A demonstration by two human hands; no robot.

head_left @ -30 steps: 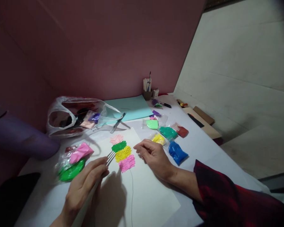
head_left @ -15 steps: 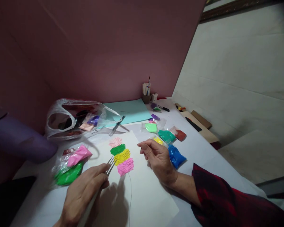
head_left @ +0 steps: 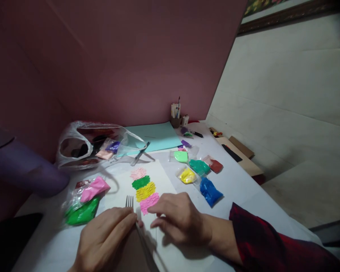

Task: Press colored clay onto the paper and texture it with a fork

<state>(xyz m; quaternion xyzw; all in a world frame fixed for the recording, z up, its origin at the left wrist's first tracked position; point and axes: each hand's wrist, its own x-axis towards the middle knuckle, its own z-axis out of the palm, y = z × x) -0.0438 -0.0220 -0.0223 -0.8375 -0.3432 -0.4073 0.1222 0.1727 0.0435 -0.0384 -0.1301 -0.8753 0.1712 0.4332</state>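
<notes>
My left hand (head_left: 104, 236) is closed round a metal fork (head_left: 129, 201), its tines pointing away from me beside the clay strip. A second, blurred tine shape shows next to it; I cannot tell whether it is another fork. With fingers apart, my right hand (head_left: 181, 221) hovers at the near end of the strip and partly covers the bright pink clay patch (head_left: 149, 203). Beyond that lie a yellow patch (head_left: 146, 191), a green patch (head_left: 141, 183) and a pale pink patch (head_left: 138, 173), all ridged, on white paper (head_left: 116, 185).
At left lie pink clay (head_left: 95, 189) and green clay (head_left: 83, 212) in plastic. Packets of yellow clay (head_left: 187, 176), blue clay (head_left: 210, 192) and other colours sit at right. Further back are a plastic bag (head_left: 73, 164), a cutter (head_left: 140, 153), a turquoise sheet (head_left: 158, 136) and a pen cup (head_left: 175, 121).
My right hand has moved left and nearer, from beside the strip to its near end, uncovering the yellow packet. The fork has pulled back from the clay and its tines point straighter ahead.
</notes>
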